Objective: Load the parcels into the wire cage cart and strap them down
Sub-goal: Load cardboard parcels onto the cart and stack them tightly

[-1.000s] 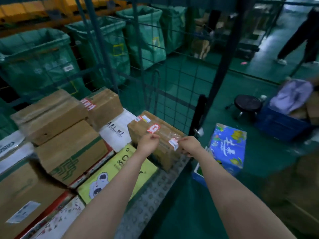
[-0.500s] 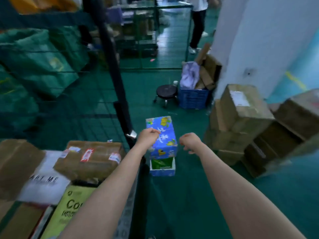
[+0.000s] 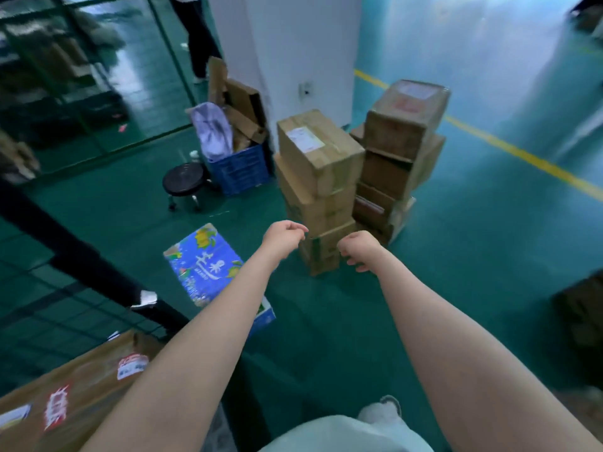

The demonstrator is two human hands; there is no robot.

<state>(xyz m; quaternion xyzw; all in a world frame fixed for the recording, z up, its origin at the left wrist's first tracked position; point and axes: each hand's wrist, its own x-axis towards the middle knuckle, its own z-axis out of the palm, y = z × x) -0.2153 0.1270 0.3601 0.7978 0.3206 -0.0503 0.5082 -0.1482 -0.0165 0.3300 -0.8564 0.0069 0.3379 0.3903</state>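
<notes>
The parcels waiting on the floor are plain brown cardboard boxes, taped and scuffed, piled in two leaning stacks beside a white pillar (image 3: 293, 44): the nearer stack (image 3: 318, 171) topped by a box with a white label, the taller stack (image 3: 403, 138) just right of it, its top box wrapped in glossy film. A blue printed carton (image 3: 208, 265) with yellow fruit pictures lies tilted on the green floor (image 3: 473, 272), close by the wire cage cart (image 3: 39, 314), whose thin mesh and dark corner post run across the left. Inside the cart, at the lower left, sits a brown parcel (image 3: 81, 386) with red-and-white stickers on shiny tape. Behind are a round black stool (image 3: 184, 181) and a blue plastic crate (image 3: 241, 168) stuffed with cardboard scraps. Both bare forearms reach out level toward the stacks. The left hand (image 3: 284, 236) hangs limp at the wrist, fingers loosely curled, holding nothing; the right hand (image 3: 359, 249) droops likewise, fingers loosely bent downward and empty
</notes>
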